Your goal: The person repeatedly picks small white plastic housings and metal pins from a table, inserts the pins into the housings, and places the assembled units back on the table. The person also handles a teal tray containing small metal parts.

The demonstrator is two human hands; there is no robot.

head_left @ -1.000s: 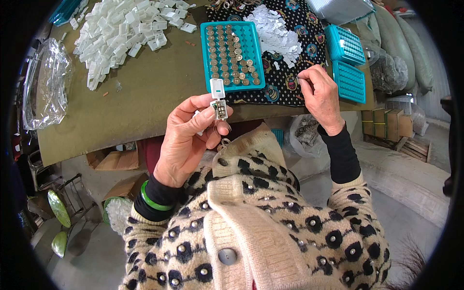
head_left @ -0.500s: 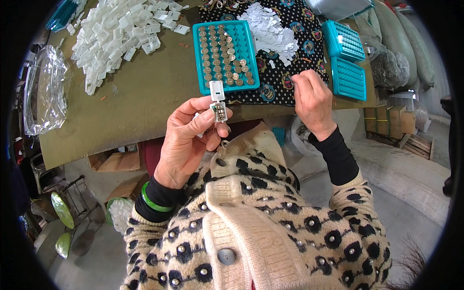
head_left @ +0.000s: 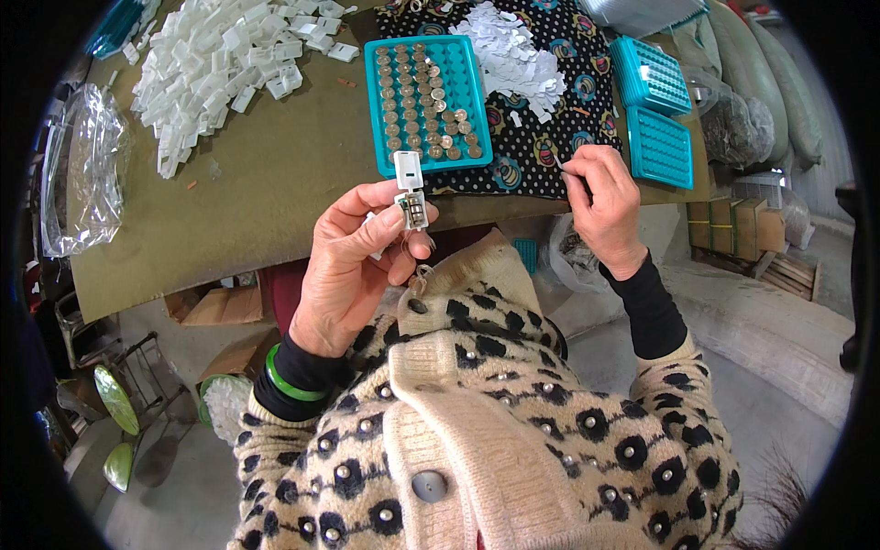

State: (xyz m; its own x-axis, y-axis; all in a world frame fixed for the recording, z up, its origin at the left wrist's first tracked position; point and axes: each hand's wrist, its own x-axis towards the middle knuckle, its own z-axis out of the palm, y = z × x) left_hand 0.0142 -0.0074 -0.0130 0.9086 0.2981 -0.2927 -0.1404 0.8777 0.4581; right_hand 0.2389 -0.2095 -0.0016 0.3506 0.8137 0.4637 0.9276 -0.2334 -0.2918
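Observation:
My left hand [head_left: 337, 261] holds a small white plastic battery case [head_left: 412, 209] between thumb and fingers. Its lid [head_left: 408, 169] stands hinged up, and silvery button cells show inside it. Thin wires hang below those fingers. My right hand [head_left: 607, 211] is closed in a pinch over the dotted cloth, with a small thin white piece [head_left: 557, 160] at the fingertips. Just beyond the case lies a teal tray [head_left: 374, 101] with rows of button cells [head_left: 410, 103]; several pockets at its upper right hold none. Past it is a pile of thin white pieces [head_left: 518, 60].
A large heap of white plastic cases [head_left: 220, 69] covers the far left of the table [head_left: 266, 165]. A clear plastic bag [head_left: 87, 174] lies at the left edge. Teal trays [head_left: 660, 147] sit at the right on dark patterned cloth [head_left: 527, 137]. Sacks [head_left: 765, 78] stand beyond.
My right hand has shifted slightly right and toward me, and a small white piece now shows at its fingertips. The left hand holds the battery case almost still.

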